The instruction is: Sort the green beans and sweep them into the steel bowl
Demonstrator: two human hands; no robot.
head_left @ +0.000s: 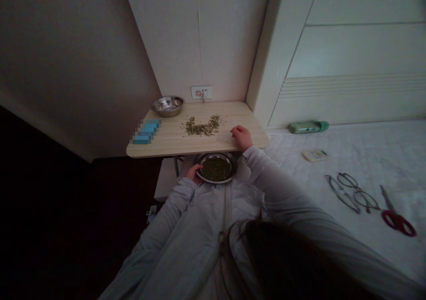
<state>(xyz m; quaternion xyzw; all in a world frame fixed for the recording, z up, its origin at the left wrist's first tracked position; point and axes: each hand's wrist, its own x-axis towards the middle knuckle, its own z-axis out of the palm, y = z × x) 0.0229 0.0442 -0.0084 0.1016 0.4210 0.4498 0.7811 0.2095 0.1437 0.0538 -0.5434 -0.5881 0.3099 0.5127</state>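
Observation:
My left hand (193, 173) grips the left rim of a shiny metal bowl (234, 163), with the thumb over its edge. Small green beans or seeds (216, 169) cover the bottom of this bowl, which sits just below the table's front edge, close to my body. Above the right part of the light wooden table (173, 144), my right hand (242, 137) is closed with its fingertips pressed together. Whether anything is pinched there is too small to see. To the left of that hand, more green beans (204, 128) lie scattered in a rough U shape.
A second metal bowl (168, 112) stands at the table's back left, behind a blurred blue item (146, 132). A wall socket (201, 92) holds a plug. On the white bed lie a green bottle (308, 127), a small pale box (316, 155), glasses (357, 191) and red-handled scissors (397, 220).

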